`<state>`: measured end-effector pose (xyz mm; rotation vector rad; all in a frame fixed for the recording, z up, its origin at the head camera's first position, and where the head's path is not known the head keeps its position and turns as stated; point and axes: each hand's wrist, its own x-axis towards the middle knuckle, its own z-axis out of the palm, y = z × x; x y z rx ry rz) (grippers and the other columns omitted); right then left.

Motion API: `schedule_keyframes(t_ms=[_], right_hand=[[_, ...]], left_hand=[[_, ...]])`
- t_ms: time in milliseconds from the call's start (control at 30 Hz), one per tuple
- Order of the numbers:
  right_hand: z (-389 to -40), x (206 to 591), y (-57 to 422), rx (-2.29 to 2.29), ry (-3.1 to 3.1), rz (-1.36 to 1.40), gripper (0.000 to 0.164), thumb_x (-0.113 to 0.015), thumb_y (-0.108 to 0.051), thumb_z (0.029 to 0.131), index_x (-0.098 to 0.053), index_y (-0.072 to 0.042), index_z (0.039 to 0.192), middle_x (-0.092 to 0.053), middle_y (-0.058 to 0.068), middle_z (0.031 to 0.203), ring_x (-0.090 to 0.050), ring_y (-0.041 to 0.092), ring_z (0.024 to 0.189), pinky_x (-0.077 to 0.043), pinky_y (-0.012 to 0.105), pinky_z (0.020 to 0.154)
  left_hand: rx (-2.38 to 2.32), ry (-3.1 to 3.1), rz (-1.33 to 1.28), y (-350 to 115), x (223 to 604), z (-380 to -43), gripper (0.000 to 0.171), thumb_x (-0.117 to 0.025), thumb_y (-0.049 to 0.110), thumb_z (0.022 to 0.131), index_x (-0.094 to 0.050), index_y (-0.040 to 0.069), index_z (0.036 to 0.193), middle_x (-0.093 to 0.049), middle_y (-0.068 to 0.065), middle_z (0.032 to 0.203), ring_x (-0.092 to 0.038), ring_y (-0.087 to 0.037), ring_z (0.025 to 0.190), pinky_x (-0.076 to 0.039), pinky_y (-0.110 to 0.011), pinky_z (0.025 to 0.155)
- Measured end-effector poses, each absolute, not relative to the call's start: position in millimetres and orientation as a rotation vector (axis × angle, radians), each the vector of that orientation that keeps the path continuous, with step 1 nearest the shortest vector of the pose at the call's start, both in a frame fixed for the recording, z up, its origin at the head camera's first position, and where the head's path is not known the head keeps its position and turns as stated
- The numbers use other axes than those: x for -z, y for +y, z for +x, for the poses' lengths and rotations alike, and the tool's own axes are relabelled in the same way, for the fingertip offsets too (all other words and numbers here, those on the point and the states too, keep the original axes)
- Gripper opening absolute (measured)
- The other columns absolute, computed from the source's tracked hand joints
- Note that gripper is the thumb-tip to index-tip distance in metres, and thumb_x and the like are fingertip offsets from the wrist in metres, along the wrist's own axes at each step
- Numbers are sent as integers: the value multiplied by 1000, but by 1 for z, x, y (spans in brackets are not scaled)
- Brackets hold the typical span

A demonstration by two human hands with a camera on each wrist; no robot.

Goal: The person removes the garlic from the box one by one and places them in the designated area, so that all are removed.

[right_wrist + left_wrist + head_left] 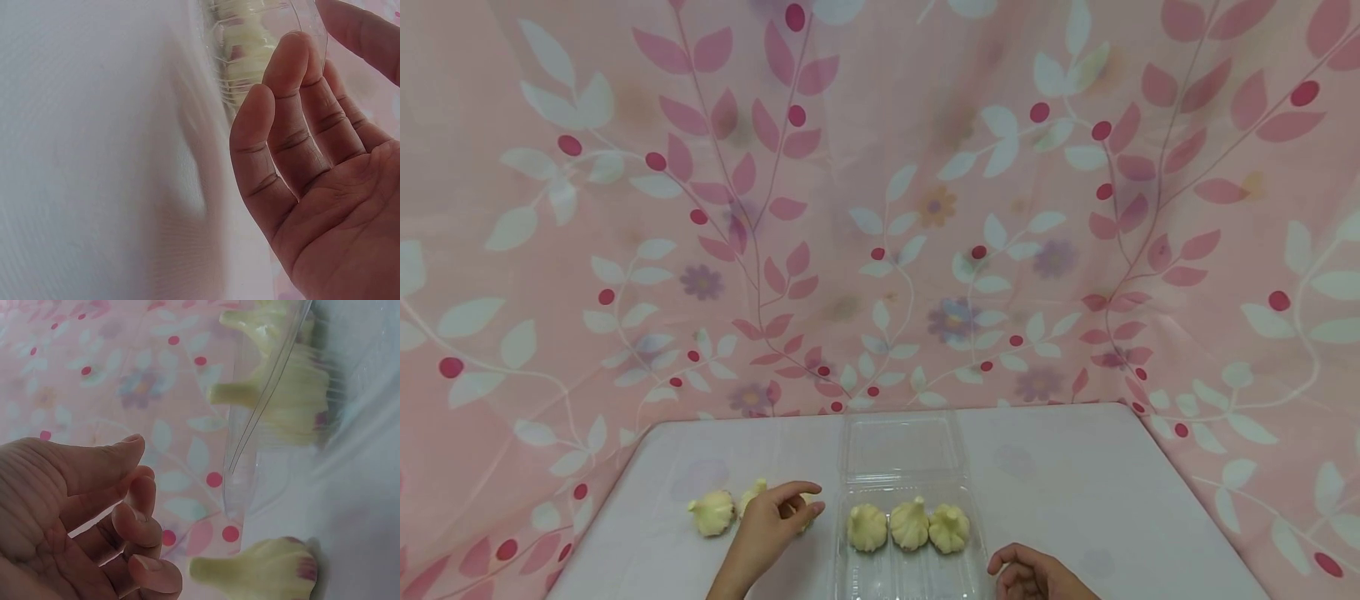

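Note:
Three pale garlic bulbs [910,525] sit in a row in a clear plastic box [891,575], whose lid [902,446] lies folded back. My left hand [763,533] hovers left of the box with fingers loosely bent and nothing in them. Behind it in the head view, one garlic bulb is mostly hidden and another [749,495] is partly covered; a further bulb [712,512] lies to the left. The left wrist view has a garlic bulb [259,569] just past the fingertips. Right of the box, my right hand [312,156] is loosely curled and holds nothing.
A white-covered table [1075,483] bears everything. Behind it hangs a pink curtain [880,167] printed with leaves and flowers, which meets the table's back edge and falls along both sides.

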<state>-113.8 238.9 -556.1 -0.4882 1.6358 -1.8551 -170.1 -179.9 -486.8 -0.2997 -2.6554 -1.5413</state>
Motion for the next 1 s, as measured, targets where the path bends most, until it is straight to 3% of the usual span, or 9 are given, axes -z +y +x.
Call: schedule_keyframes(t_ms=[1000], right_hand=[[-114, 553, 239, 1847, 1655, -551, 33, -54, 0, 99, -43, 15, 126, -66, 8, 99, -63, 9, 80, -52, 22, 73]], left_hand=[[1489, -2733, -494, -152, 501, -173, 20, -78, 23, 85, -74, 9, 99, -57, 6, 71, -48, -4, 58, -43, -22, 52]])
